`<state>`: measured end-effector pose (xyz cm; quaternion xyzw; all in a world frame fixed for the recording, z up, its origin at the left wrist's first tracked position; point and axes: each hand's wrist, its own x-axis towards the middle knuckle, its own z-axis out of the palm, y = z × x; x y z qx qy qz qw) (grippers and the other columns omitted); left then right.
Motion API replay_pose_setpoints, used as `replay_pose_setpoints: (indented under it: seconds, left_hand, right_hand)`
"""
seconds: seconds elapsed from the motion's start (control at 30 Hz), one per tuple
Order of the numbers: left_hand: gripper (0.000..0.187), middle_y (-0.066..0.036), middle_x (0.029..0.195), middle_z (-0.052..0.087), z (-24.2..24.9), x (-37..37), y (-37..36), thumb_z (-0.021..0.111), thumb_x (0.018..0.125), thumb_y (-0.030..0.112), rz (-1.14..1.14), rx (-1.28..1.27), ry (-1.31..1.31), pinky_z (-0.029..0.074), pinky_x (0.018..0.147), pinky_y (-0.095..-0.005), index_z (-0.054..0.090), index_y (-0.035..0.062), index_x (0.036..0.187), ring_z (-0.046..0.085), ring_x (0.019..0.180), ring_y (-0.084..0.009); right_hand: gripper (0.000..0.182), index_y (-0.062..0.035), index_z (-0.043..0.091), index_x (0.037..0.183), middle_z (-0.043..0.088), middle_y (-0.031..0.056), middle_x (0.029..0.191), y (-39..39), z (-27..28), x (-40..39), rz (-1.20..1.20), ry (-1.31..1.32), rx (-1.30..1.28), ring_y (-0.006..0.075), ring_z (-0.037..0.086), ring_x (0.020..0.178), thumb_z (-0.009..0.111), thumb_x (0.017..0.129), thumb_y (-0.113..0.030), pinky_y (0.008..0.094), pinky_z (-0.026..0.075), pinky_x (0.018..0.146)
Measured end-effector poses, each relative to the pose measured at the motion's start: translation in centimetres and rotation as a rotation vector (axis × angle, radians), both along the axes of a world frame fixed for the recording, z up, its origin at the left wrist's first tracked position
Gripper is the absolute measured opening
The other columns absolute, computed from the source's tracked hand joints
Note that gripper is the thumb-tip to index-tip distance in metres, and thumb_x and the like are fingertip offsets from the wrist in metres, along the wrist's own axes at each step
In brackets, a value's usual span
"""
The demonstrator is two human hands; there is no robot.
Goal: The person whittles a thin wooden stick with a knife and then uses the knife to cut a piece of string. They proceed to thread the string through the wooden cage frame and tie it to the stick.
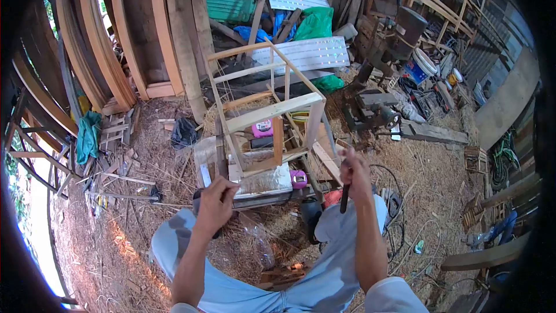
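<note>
A light wooden frame of slim legs and rails (275,111) stands in front of me, like an unfinished stool or small table. My left hand (215,206) is near the frame's lower left corner, fingers pinched together; whatever is between them is too small to make out. To the right of the frame, my right hand (357,178) is wrapped round a dark stick-like tool handle (344,199), which points down. The tool's upper end is mostly hidden by the fingers. Between my hands lies a worn white board (263,181), with a pink object (298,179) at its right end.
Wood shavings cover the ground (139,197). A pink container (262,128) shows through the frame. Long planks (165,29) lean at the back left. A perforated white panel (313,53) and green sheeting (314,23) lie behind. A vise-like machine (370,107) and a cable (399,197) are at right.
</note>
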<state>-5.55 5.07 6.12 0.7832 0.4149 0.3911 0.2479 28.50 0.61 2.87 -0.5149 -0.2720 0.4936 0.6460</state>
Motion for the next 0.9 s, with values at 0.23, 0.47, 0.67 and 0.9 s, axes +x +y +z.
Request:
replay_pose_setpoints:
  seconds: [0.23,0.47,0.67,0.9]
  left_hand:
    - [0.006,-0.012,0.074,0.055,0.1,1.8,-0.4,0.06,0.08,-0.001,0.0,-0.059,-0.071,0.042,0.054,-0.0287,0.057,-0.0026,0.085,0.055,0.059,-0.0204]
    - [0.008,-0.012,0.077,0.056,0.3,3.4,-0.7,0.062,0.081,0.0,-0.055,-0.066,-0.122,0.045,0.056,-0.0301,0.057,-0.0015,0.087,0.058,0.065,-0.023]
    - [0.019,-0.01,0.082,0.051,-1.0,4.4,-1.1,0.06,0.078,-0.001,-0.123,0.215,0.081,0.049,0.06,-0.0357,0.057,0.0037,0.096,0.057,0.072,-0.0275]
    - [0.034,-0.008,0.083,0.049,-1.0,3.2,-1.0,0.06,0.071,-0.003,-0.147,0.278,0.234,0.05,0.062,-0.0351,0.055,0.0075,0.102,0.057,0.075,-0.0247]
  right_hand:
    - [0.036,-0.0031,0.054,0.118,0.049,-0.0015,0.068,0.5,-0.7,-4.6,0.154,-0.245,0.221,0.0045,0.04,0.057,0.045,0.096,-0.031,0.02,0.029,0.047]
    - [0.04,-0.0021,0.04,0.133,0.055,0.0042,0.07,0.4,1.6,-8.6,0.331,-0.218,0.202,0.01,0.05,0.057,0.044,0.097,-0.019,0.0215,0.041,0.054]
    - [0.03,-0.002,0.049,0.124,0.051,-0.0008,0.067,0.4,1.5,-11.5,0.542,-0.145,0.174,0.0071,0.047,0.054,0.042,0.097,-0.014,0.0208,0.039,0.049]
    - [0.026,-0.0024,0.056,0.114,0.046,-0.0043,0.064,1.0,2.3,-8.9,0.594,-0.006,-0.021,0.0031,0.036,0.049,0.044,0.097,-0.017,0.0186,0.028,0.042]
